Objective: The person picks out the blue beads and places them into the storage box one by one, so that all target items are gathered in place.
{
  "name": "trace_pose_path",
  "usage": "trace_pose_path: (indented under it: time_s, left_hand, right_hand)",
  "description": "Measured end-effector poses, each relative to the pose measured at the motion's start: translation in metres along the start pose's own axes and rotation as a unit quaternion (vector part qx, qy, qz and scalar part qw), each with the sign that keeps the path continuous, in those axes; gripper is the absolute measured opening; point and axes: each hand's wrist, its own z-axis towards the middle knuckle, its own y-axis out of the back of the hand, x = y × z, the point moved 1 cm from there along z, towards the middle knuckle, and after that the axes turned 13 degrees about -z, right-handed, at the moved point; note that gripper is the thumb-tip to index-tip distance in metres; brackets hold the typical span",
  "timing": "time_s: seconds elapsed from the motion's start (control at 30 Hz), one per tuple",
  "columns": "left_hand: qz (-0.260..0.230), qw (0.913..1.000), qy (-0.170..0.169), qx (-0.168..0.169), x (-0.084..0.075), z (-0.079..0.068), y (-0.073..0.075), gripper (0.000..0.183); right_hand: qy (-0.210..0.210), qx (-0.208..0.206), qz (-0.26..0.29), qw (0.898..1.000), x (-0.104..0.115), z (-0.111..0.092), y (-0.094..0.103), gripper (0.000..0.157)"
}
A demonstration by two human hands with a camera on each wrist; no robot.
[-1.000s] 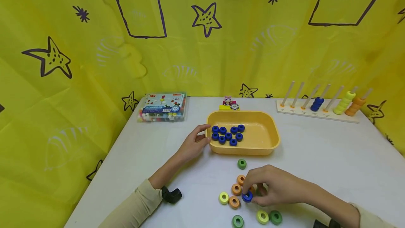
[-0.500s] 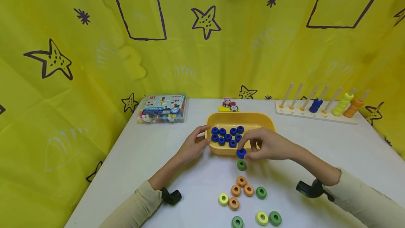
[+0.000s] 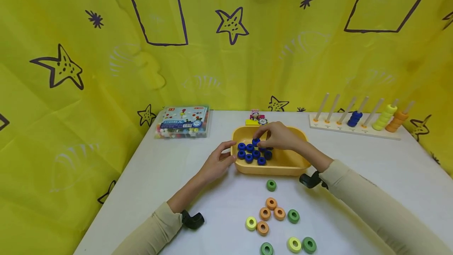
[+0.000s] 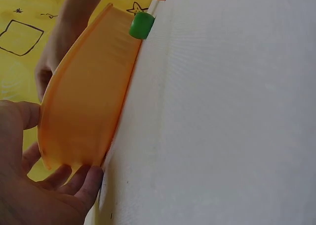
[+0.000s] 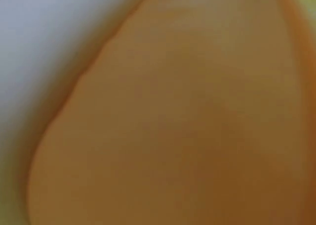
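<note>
In the head view a yellow plastic tray (image 3: 279, 171) stands mid-table, with several blue ring beads (image 3: 249, 158) in its left half. My right hand (image 3: 279, 137) reaches over the tray and pinches one blue bead (image 3: 256, 142) between thumb and fingertips, above the others. At the tray's left end my left hand (image 3: 220, 162) holds the wall and rim. The left wrist view shows that hand's thumb (image 4: 30, 115) at the rim and its other fingers curled against the end wall. The tray's outer wall (image 5: 173, 111), blurred, fills most of the right wrist view, hiding the hand there.
Loose orange (image 3: 265, 213), green (image 3: 293, 216) and yellow beads (image 3: 251, 223) lie in front of the tray. A peg board (image 3: 354, 126) with stacked rings stands back right. Behind the tray sits a small toy figure (image 3: 255, 118); a clear box (image 3: 182, 122) lies back left.
My right hand has picked up a blue bead from among the loose beads and carried it forward, over the tray's rim, to above the other blue beads. My left hand stays at the tray.
</note>
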Motion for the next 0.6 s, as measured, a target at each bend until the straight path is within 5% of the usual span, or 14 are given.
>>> trace_pose_path:
  time_s: [0.6]
  left_hand:
    - [-0.003, 0.9999, 0.003, 0.011, -0.001, 0.000, 0.002, 0.049]
  right_hand:
    - [-0.040, 0.028, -0.036, 0.998, -0.012, 0.025, -0.013, 0.016]
